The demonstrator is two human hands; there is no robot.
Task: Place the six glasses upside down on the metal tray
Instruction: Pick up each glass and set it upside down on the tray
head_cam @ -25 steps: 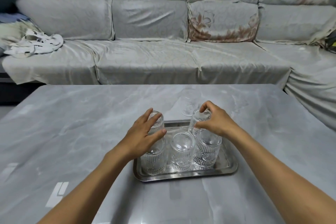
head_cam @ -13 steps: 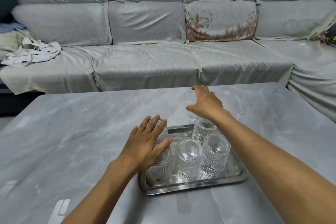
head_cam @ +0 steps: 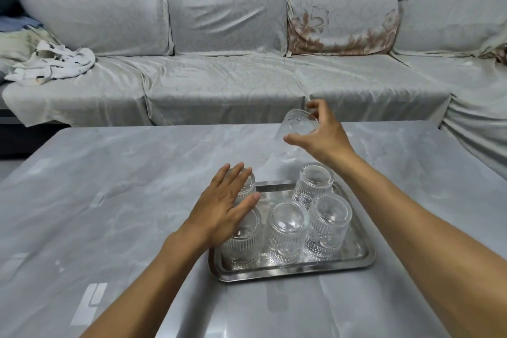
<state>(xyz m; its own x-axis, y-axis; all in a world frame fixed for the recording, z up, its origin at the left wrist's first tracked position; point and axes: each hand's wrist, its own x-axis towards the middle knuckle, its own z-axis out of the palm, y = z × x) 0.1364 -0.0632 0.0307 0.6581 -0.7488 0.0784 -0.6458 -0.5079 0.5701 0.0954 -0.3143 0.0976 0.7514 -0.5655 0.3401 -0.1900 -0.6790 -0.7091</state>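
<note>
A metal tray (head_cam: 296,273) lies on the grey marble table (head_cam: 109,200). Several ribbed clear glasses stand upside down on it: three in the front row (head_cam: 286,233) and one at the back right (head_cam: 312,184). My left hand (head_cam: 222,208) hovers flat, fingers spread, over the two left glasses (head_cam: 241,241), partly hiding the back one. My right hand (head_cam: 321,132) holds a sixth glass (head_cam: 297,125) lifted and tilted above the table, behind the tray.
A long sofa (head_cam: 233,77) with grey covers runs behind the table and wraps around on the right. A white crumpled cloth (head_cam: 52,66) lies on its left seat. The table's far edge is just beyond the lifted glass.
My right hand let go of the back-right glass on the tray, reached past it and picked up the glass standing behind the tray. My left hand opened and lifted slightly.
</note>
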